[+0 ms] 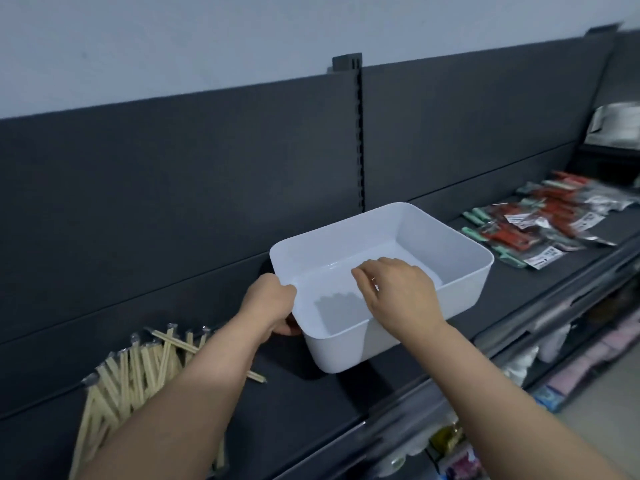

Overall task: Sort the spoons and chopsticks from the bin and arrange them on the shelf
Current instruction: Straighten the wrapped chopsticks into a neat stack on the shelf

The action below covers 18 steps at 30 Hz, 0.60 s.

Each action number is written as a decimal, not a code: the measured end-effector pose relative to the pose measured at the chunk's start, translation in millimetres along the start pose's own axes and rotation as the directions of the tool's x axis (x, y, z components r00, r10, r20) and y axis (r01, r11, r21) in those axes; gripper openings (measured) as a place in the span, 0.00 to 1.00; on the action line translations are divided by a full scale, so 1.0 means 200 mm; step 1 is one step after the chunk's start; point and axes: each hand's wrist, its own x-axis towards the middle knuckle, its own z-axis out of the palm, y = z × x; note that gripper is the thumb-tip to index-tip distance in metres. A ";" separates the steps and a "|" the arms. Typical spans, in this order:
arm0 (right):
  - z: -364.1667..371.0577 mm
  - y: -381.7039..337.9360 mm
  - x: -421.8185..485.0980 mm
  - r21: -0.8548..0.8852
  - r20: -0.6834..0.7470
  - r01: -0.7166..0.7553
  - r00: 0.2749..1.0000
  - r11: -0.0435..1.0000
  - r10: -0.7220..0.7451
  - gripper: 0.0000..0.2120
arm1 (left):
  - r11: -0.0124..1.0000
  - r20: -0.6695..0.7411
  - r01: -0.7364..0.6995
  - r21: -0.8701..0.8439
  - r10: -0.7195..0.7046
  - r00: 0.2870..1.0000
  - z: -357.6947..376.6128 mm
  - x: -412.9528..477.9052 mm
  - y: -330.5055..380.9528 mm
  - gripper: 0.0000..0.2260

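Note:
A white plastic bin [460,268] sits on the dark shelf [311,410] in the middle of the view, with nothing visible inside it. My left hand [268,304] grips the bin's left rim and wall. Above the bin's interior hovers my right hand [398,292], fingers loosely curled downward and holding nothing. A pile of wrapped wooden chopsticks [138,372] lies on the shelf at the lower left, partly hidden by my left forearm. Packaged spoons [540,226] with red and green handles lie in rows at the right.
The dark back panel [173,185] with a slotted upright [360,133] rises behind the shelf. Lower shelves [554,344] at the right hold assorted packaged goods. White packages [616,126] sit on a higher shelf at the far right.

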 end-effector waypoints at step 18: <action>-0.12 0.98 -0.06 -0.044 0.167 -0.057 0.984 0.997 0.063 0.20 | 0.980 0.047 -0.095 0.175 0.088 0.995 0.86 0.14 0.34 0.08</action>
